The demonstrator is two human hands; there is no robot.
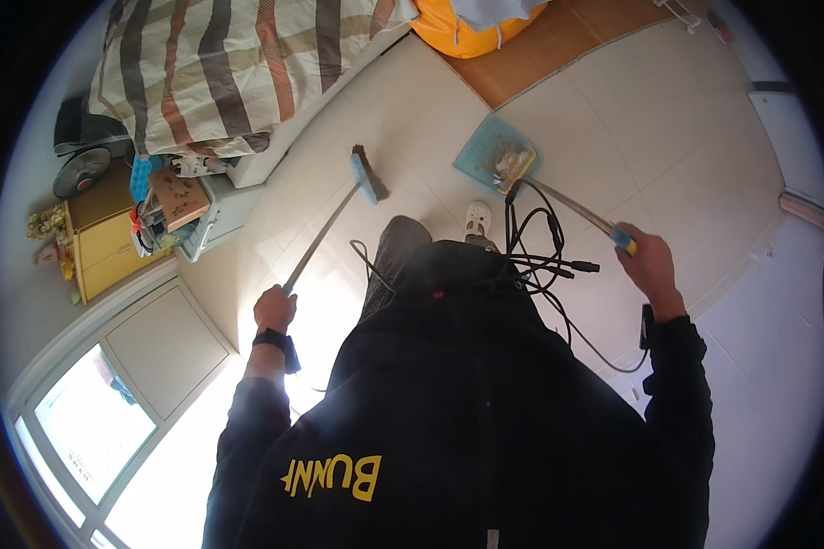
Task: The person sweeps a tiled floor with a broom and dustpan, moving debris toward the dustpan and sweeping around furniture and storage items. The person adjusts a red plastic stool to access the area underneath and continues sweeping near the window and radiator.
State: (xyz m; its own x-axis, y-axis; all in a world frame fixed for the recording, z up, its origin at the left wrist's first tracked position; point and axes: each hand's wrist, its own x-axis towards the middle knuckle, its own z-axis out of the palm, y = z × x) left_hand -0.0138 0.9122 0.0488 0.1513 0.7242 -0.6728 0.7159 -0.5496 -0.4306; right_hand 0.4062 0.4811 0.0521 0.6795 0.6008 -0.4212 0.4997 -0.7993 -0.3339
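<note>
My left hand (275, 309) grips the upper end of a broom (324, 237). The broom's light blue head (364, 178) with dark bristles is at the floor, ahead and to the left of my feet. On the right, my right hand (647, 264) is closed around the blue and yellow grip of a long-handled dustpan (484, 147). The pan is translucent blue with a yellow comb-like strip near the handle. Pale debris (513, 159) and dark dust lie inside it. A gap of bare floor separates the broom head from the pan.
Black cables (539, 254) hang loose before my waist. A bed with a striped cover (226, 68) stands far left, near an open drawer (199, 233) full of items and a yellow cabinet (117, 250). An orange bag (453, 34) rests by a brown mat (542, 55). A glazed door (96, 412) is at left.
</note>
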